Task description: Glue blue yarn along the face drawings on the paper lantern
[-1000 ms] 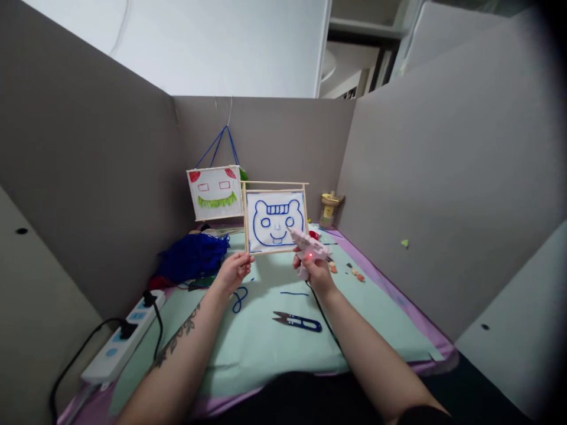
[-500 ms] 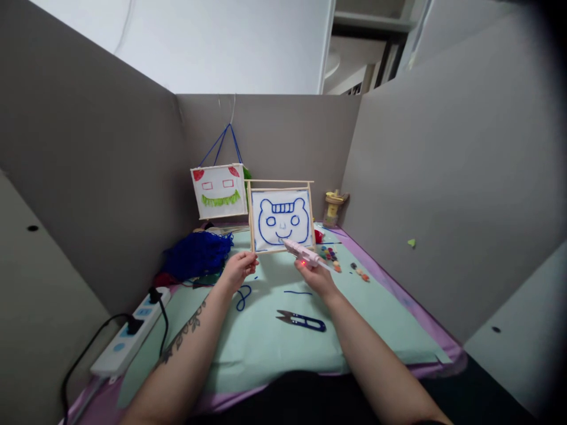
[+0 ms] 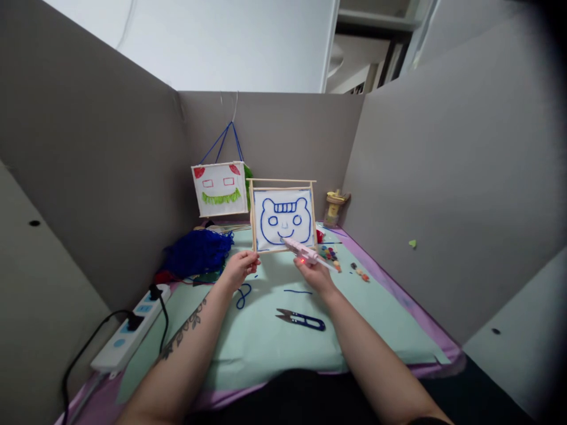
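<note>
My left hand is closed on the lower left corner of a wooden stick frame, which it holds upright. White cloth fills the frame, with a bear-like face outlined in blue yarn; the nose shows only as faint lines. In my right hand is a pink hot glue gun with a lit red light and a glue stick out of its back. Its nozzle points at the face's mouth; whether it touches the cloth I cannot tell. Below lie thread snips, a short blue yarn piece and a curled yarn piece.
Blue yarn is heaped at the left, behind a power strip with plugged cords. A decorated cloth lantern hangs at the back. Small coloured pieces and a yellow-topped jar are on the right. Grey panels enclose the table.
The glue gun's nozzle has shifted very slightly along the mouth line, and the frame sits a touch further right in view. Both hands keep their hold.
</note>
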The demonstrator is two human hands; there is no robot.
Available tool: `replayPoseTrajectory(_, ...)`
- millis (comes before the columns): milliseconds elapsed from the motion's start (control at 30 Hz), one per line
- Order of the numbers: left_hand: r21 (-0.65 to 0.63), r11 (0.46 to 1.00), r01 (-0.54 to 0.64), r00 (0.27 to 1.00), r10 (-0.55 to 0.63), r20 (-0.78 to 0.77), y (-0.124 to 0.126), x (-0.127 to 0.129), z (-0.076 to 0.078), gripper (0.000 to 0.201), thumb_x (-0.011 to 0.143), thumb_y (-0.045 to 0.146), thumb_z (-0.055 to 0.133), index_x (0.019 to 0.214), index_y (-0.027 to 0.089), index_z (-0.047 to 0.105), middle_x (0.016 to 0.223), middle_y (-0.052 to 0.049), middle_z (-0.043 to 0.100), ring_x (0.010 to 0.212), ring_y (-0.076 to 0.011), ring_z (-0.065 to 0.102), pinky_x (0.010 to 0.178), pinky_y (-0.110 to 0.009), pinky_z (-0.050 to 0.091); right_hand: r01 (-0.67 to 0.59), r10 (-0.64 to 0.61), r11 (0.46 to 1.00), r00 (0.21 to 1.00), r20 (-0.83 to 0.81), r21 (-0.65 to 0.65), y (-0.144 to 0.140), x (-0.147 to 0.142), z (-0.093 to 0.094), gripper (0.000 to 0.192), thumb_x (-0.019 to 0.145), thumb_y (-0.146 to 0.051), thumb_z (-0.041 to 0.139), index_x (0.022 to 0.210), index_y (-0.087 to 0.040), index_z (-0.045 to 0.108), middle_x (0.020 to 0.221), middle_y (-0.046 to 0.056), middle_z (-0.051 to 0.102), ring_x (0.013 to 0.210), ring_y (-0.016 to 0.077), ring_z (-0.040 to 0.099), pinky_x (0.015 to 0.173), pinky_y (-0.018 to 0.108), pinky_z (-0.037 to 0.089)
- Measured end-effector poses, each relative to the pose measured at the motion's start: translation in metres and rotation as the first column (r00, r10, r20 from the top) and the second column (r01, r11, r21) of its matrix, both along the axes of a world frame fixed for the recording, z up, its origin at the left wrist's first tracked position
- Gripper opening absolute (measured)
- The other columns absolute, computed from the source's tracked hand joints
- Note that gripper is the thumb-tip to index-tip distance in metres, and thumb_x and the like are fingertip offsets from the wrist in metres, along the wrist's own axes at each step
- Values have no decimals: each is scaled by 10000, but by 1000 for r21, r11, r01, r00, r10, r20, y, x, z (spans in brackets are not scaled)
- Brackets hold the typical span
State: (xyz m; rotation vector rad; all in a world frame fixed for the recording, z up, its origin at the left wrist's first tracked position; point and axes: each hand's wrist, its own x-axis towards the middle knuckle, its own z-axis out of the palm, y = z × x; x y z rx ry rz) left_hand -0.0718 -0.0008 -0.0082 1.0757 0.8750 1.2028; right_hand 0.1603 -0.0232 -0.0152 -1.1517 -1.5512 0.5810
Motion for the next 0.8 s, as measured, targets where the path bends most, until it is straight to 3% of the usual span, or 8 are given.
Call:
replayPoseTrajectory(300, 6, 1000, 9, 1000, -9, 2, -1, 1, 2, 371, 541, 401, 797, 655, 117, 587, 603, -21, 591, 495, -59, 475, 495, -194, 361, 30, -29, 999, 999, -23, 30, 7, 0, -6, 452, 737, -445, 593, 1083, -158, 645, 1022, 93, 698, 951, 271, 644, 835, 371, 517)
replayPoseTrajectory(500, 7, 1000, 10, 1000, -10, -1, -1, 1, 1, 364, 553, 399, 794, 648, 120, 582, 602, -19, 593, 494, -57, 468, 497, -195, 355, 15, -12, 998, 999, -35, 65, 12, 0, -11, 445, 740, -430, 597, 1104, -177, 638, 1056, 78, 690, 1002, 261, 628, 877, 364, 498)
replayPoseTrajectory(800, 17, 1000, 15, 1000, -14, -7, -1, 0, 1, 343, 578, 399, 780, 643, 126, 582, 609, -18, 593, 493, -61, 462, 501, -205, 353, 24, -23, 1000, 999, -36, 18, 7, 0, -8, 454, 729, -431, 605, 1077, -143, 648, 1004, 106, 701, 960, 273, 638, 825, 365, 514)
